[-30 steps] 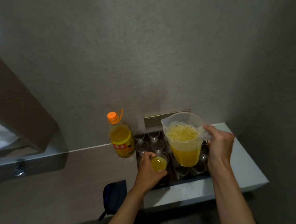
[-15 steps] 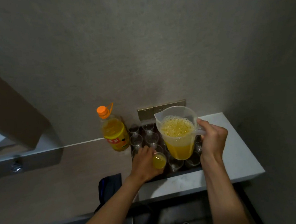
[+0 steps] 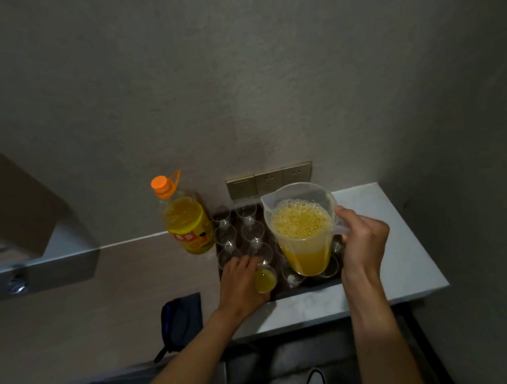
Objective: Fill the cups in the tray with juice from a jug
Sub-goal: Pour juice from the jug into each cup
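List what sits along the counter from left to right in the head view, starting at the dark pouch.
Dark pouch → juice bottle → left hand → filled cup → jug → right hand.

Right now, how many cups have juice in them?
1. The filled cup sits at the tray's front edge, held by the left hand. The jug may hide others.
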### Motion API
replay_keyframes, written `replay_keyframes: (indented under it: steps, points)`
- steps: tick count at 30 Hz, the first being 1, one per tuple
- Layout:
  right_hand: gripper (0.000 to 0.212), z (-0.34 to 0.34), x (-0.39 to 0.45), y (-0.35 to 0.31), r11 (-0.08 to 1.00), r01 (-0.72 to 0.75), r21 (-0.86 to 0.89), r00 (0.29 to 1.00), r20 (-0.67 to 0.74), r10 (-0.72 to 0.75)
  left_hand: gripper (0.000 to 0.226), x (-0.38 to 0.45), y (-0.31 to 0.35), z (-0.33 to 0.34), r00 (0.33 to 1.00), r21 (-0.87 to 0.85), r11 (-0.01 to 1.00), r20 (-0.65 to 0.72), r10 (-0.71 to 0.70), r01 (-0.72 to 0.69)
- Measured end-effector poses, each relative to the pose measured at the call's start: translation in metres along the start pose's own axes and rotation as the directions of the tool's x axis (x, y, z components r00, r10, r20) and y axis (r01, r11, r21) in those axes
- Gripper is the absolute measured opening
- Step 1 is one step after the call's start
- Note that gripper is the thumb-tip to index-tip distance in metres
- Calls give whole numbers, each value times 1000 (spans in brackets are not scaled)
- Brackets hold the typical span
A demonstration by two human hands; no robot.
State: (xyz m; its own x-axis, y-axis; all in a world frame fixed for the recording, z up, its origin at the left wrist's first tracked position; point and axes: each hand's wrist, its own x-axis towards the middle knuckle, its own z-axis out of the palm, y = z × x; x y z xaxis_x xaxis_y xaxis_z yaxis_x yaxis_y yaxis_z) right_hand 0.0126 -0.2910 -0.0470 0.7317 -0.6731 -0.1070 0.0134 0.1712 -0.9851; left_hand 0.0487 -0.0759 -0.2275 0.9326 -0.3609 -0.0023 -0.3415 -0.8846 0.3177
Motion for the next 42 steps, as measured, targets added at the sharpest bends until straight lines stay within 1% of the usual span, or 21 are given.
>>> replay_keyframes:
  steps: [6, 10, 14, 19, 22, 28, 30, 32, 35, 39, 42]
  points:
    - [36, -7, 1, 4, 999, -32, -4, 999, -14, 32, 66, 0, -1, 12, 999, -2, 999, -6, -37, 37]
    - [35, -11, 2, 8, 999, -41, -21, 998, -42, 40, 67, -2, -4, 22, 998, -28, 998, 9, -63, 63]
    - [38, -15, 3, 13, 998, -43, -37, 997, -62, 40, 62, -4, -6, 28, 995, -83, 992, -18, -96, 94]
    - [39, -17, 4, 16, 998, -47, -34, 997, -66, 45, 56, -4, -6, 29, 995, -66, 994, -38, -91, 88]
    - [41, -17, 5, 17, 998, -58, -34, 996, -64, 55, 63, -7, -3, 27, 994, -44, 994, -39, -98, 97]
    - [38, -17, 8, 14, 998, -58, -36, 996, -68, 55, 80, -11, 10, 22, 985, -133, 982, -88, -150, 137]
    - [37, -17, 9, 13, 998, -54, -33, 996, -66, 51, 84, -7, 18, 20, 988, -133, 985, -86, -125, 113]
    - [36, -18, 11, 12, 998, -50, -23, 997, -62, 48, 84, 0, 28, 18, 996, -132, 989, -51, -79, 71]
    - [33, -20, 13, 11, 999, -42, -13, 998, -51, 42, 86, 14, 43, 16, 998, -75, 997, 62, -5, 10]
    - [36, -23, 16, 11, 1000, -29, -7, 999, -46, 28, 97, 33, 55, 17, 975, 24, 997, 214, 62, -69]
    - [38, -28, 18, 10, 1000, -21, -1, 999, -47, 21, 97, 45, 61, 16, 957, 95, 989, 280, 83, -114]
